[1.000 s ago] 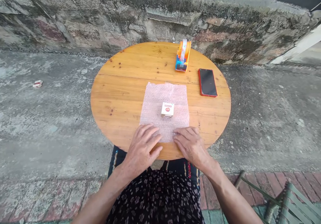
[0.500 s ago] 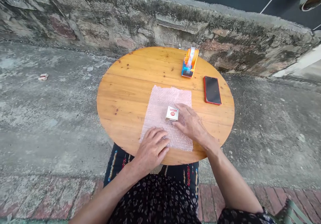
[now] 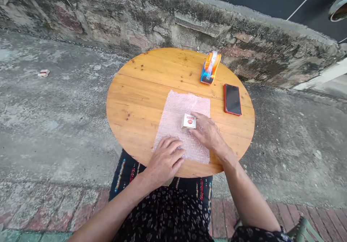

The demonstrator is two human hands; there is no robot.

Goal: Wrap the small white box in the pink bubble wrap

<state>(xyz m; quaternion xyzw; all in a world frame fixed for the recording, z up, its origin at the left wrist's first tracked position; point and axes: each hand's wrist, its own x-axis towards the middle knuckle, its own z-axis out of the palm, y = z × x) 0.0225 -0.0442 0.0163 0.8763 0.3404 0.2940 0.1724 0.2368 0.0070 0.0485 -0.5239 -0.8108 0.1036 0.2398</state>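
A small white box (image 3: 189, 121) with red print on its top stands near the middle of a pinkish sheet of bubble wrap (image 3: 176, 106). My right hand (image 3: 207, 130) holds the box from its right side, thumb at the near edge and fingers at the far edge. Part of the box's right side is hidden by those fingers. Lower left, my left hand (image 3: 166, 158) lies flat on the near-left part of the bubble wrap, its fingers slightly spread and nothing in them.
The sheet lies on a round wooden table (image 3: 130, 104). Toward the back right stands an orange and blue tape dispenser (image 3: 210, 67). A phone with a red case (image 3: 232, 99) lies at the right. Behind the table runs a low stone wall (image 3: 151, 25).
The view has shifted and tilted slightly. The box in my right hand has turned a little, now showing more of its left side. My left hand stays on the bubble wrap.
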